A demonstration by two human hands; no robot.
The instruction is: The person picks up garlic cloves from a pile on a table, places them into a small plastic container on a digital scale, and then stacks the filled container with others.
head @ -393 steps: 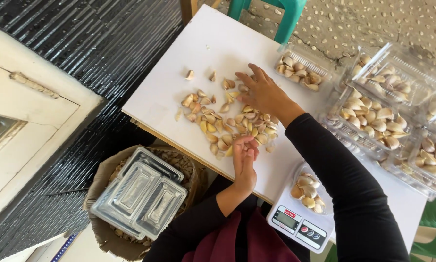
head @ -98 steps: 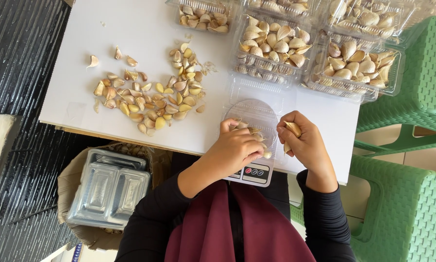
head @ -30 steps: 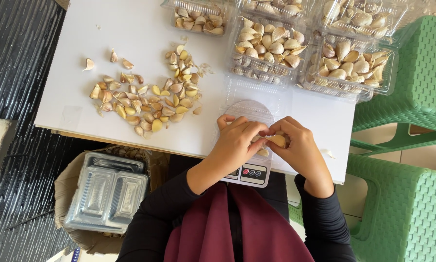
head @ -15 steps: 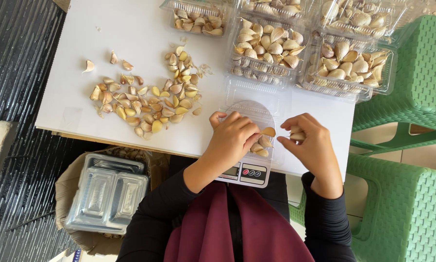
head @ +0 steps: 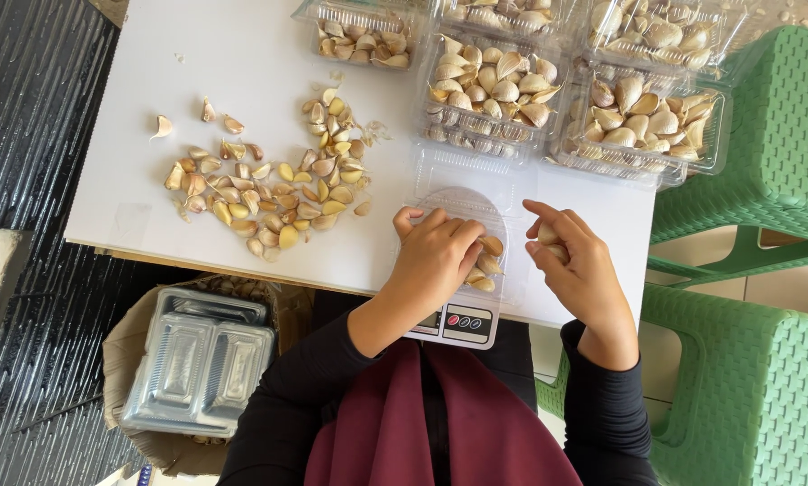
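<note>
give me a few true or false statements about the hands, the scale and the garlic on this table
1. The left hand rests on garlic cloves in the clear tray on the kitchen scale. True.
2. The right hand is empty. False: its fingers hold a garlic clove.
3. The loose pile of cloves lies on the white table to the left of the scale. True.
4. The stack of empty trays stands on a green stool. False: it sits in a bag beside the table; the green stools are on the right.
</note>
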